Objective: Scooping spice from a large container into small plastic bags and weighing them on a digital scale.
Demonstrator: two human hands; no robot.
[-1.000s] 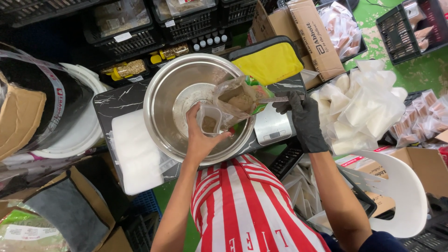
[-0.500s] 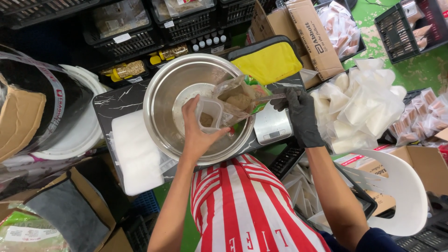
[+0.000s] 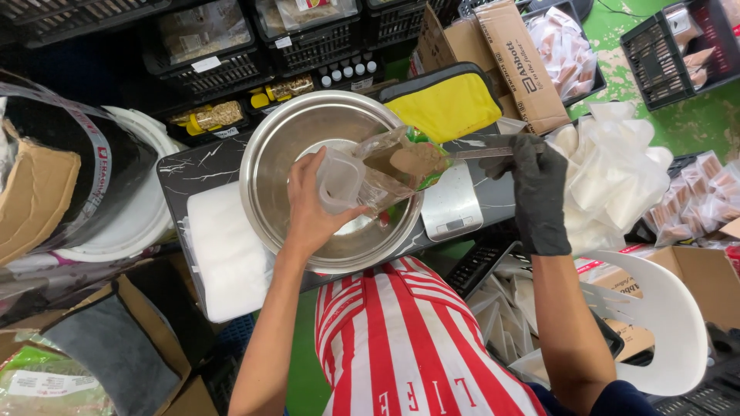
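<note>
My bare left hand (image 3: 308,208) grips a clear plastic bag (image 3: 362,181) over a big steel bowl (image 3: 270,200). The bag holds brown powder (image 3: 412,162) at its right end. My right hand (image 3: 532,181), in a black glove, holds a metal spoon (image 3: 474,152) whose tip reaches into the bag's open mouth. The bowl rests on a dark marble-patterned tabletop (image 3: 193,166), with a small silver scale (image 3: 455,204) just right of it.
A yellow and black pouch (image 3: 447,100) lies behind the scale. A white foam pad (image 3: 227,254) sits left of the bowl. White bags (image 3: 617,169) pile at the right, a white chair (image 3: 671,323) below them. Black crates and a cardboard box (image 3: 509,54) line the back.
Both hands and the bag have stayed over the bowl. The spoon has shifted slightly inside the bag's mouth.
</note>
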